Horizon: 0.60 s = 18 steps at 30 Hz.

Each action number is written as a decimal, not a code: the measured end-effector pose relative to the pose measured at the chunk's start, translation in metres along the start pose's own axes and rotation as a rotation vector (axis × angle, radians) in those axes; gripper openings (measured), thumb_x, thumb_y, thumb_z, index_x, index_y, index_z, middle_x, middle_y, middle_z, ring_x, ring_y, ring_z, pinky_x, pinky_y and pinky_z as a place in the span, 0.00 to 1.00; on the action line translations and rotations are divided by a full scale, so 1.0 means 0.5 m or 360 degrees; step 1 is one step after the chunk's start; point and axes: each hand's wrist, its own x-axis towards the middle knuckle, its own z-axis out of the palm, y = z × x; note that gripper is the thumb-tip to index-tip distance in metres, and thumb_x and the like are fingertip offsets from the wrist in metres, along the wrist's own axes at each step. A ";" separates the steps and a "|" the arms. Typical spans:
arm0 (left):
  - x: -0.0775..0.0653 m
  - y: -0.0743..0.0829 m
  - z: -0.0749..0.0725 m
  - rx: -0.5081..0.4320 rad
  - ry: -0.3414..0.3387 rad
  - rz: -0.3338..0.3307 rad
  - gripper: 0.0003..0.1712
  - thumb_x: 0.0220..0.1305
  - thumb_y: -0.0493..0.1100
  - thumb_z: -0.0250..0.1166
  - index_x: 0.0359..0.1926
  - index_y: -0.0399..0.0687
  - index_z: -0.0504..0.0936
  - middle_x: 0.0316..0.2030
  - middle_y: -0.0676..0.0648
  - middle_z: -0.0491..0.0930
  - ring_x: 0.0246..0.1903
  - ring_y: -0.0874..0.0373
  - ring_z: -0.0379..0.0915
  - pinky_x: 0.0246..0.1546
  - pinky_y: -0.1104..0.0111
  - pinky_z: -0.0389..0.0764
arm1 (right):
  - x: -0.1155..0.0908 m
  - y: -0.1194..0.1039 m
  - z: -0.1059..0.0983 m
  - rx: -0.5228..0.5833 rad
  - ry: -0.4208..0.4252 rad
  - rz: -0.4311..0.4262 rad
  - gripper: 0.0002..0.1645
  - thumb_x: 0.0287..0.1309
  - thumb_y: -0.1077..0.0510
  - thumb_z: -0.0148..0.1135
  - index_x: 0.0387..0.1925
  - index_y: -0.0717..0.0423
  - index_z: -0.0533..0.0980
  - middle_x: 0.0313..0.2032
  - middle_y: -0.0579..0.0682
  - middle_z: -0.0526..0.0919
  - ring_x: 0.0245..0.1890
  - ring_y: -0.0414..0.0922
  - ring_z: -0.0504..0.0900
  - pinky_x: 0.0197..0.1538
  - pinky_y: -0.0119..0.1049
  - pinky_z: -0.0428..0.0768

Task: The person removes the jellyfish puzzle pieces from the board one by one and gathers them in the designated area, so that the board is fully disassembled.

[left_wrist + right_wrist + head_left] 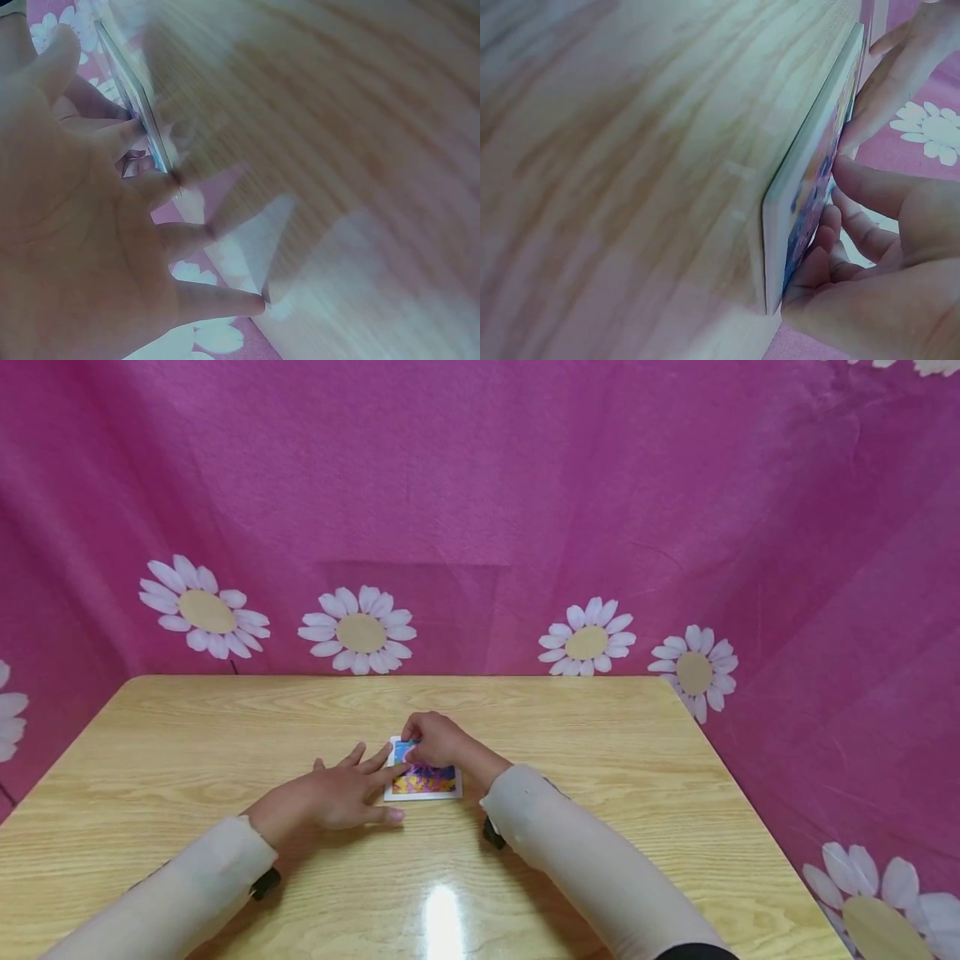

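A small square board with a white border and a colourful picture in blue, purple, pink and yellow lies flat on the wooden table. My left hand spreads its fingers at the board's left side, one straight finger reaching onto the picture. In the left wrist view the palm and splayed fingers show, fingertips at the tabletop. Bent over the board's upper part, my right hand has its thumb and curled fingers down at the picture. I cannot tell whether they pinch something. Both hands hide part of the picture.
The light wooden table ends at a pink cloth printed with white daisies, which hangs behind and at the sides. A bright light reflection shows on the tabletop near me. Pale sleeves cover both forearms.
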 end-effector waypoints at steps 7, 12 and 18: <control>0.000 0.001 -0.001 0.0010 -0.0001 -0.0002 0.52 0.66 0.78 0.55 0.83 0.66 0.51 0.83 0.46 0.41 0.79 0.30 0.32 0.58 0.16 0.41 | 0.000 0.001 -0.001 0.0021 0.0012 -0.0015 0.15 0.58 0.66 0.74 0.45 0.58 0.78 0.46 0.52 0.83 0.48 0.45 0.79 0.59 0.39 0.77; -0.002 0.002 -0.001 0.0013 -0.0002 0.0004 0.52 0.65 0.78 0.55 0.83 0.65 0.51 0.83 0.45 0.41 0.79 0.31 0.32 0.58 0.16 0.41 | 0.001 0.006 -0.002 0.0089 0.0003 -0.0020 0.15 0.58 0.68 0.71 0.45 0.56 0.78 0.45 0.50 0.82 0.45 0.43 0.77 0.55 0.37 0.77; -0.003 0.004 -0.001 0.0004 -0.0009 0.0006 0.53 0.65 0.77 0.56 0.83 0.64 0.52 0.83 0.45 0.41 0.79 0.30 0.32 0.58 0.16 0.41 | 0.005 0.019 -0.010 0.0178 -0.0060 -0.0020 0.19 0.59 0.74 0.60 0.48 0.57 0.83 0.44 0.50 0.84 0.43 0.41 0.77 0.52 0.36 0.77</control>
